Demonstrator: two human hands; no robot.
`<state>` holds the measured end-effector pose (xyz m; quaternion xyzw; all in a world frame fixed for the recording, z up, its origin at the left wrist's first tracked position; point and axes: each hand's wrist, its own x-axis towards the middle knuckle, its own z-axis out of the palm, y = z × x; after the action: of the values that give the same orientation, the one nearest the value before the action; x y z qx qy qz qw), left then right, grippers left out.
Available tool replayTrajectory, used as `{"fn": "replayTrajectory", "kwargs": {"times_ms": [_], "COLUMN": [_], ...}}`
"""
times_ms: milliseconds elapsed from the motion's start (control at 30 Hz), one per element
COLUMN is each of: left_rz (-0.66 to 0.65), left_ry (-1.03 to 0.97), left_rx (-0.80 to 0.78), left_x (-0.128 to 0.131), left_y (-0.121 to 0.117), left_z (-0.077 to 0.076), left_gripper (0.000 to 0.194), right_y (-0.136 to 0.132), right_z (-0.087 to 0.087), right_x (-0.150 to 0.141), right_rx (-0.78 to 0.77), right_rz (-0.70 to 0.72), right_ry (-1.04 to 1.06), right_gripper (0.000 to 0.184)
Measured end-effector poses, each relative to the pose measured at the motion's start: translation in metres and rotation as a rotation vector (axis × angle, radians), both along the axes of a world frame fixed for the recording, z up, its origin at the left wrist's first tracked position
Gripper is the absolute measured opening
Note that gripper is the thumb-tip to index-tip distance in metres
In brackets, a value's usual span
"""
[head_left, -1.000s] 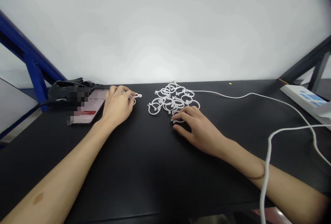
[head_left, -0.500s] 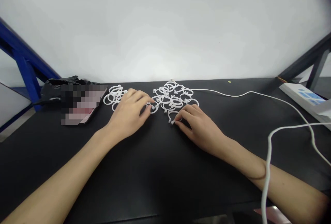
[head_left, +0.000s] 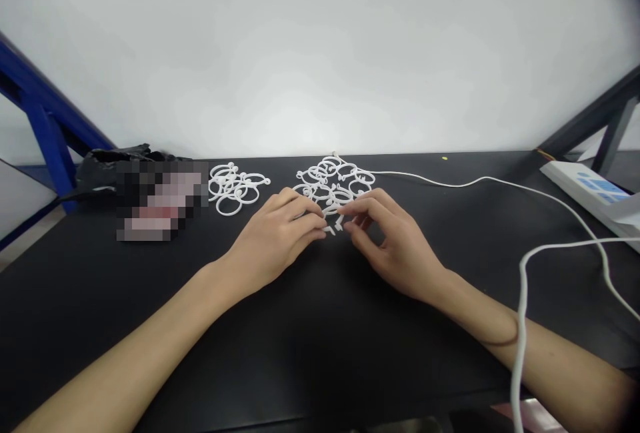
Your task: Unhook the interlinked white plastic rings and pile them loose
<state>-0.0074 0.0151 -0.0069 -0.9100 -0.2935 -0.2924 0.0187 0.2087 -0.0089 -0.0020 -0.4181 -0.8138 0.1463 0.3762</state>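
Observation:
An open white plastic ring (head_left: 339,223) with small knobbed ends lies between my two hands at the near edge of a pile. My left hand (head_left: 280,236) has its fingertips closed at the ring's left end. From the other side, the thumb and index finger of my right hand (head_left: 395,246) curl around its right end. Behind the hands lies the pile of similar white rings (head_left: 361,183), overlapping one another. A second, smaller group of white rings (head_left: 229,205) rests to the left, beyond my left forearm. My fingers partly hide the ring they hold.
The black tabletop (head_left: 280,353) meets a pale wall. At the left are a blurred-out flat item (head_left: 160,203) and a crumpled black bag (head_left: 113,166). A white cable (head_left: 520,313) crosses over my right forearm. A white box (head_left: 590,186) lies far right.
My left hand has moved right, from near the left group to the ring at my right hand. The left group is now uncovered. My right hand has stayed near the same ring.

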Motion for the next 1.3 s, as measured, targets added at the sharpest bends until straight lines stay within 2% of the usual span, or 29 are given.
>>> {"fn": "replayTrajectory", "kwargs": {"times_ms": [133,367,567,700,867,1067,1300], "left_rz": [-0.003,0.019,0.012,0.026,0.045,0.031,0.019], "left_ry": [-0.017,-0.067,-0.073,-0.065,-0.06,-0.054,-0.111], "left_rx": [-0.009,0.013,-0.008,0.013,0.039,0.05,0.047], "left_x": [0.0033,0.0039,0.0011,0.0038,0.0061,0.0065,0.0075], "left_y": [-0.0035,-0.0052,-0.0025,-0.0049,-0.0078,-0.008,-0.0093], "left_z": [0.0022,-0.0005,-0.0012,0.0009,0.0023,0.0026,0.0054], "left_gripper": [0.014,0.02,0.023,0.021,0.02,0.017,0.012], "right_y": [-0.0026,-0.0039,-0.005,-0.0061,-0.008,-0.0064,-0.0039], "right_z": [0.0026,0.0016,0.003,0.0035,0.0059,0.0054,0.002], "right_x": [0.0007,0.0011,-0.0002,0.0011,0.0016,0.0007,0.0001], "right_rx": [-0.007,-0.036,-0.067,-0.065,-0.08,-0.054,0.018], "right_rz": [0.059,0.123,0.094,0.17,0.231,0.195,0.004], "right_ry": [-0.001,0.008,0.042,0.025,0.016,0.025,0.028], "right_gripper": [0.023,0.011,0.022,0.02,0.025,0.015,0.013]}}
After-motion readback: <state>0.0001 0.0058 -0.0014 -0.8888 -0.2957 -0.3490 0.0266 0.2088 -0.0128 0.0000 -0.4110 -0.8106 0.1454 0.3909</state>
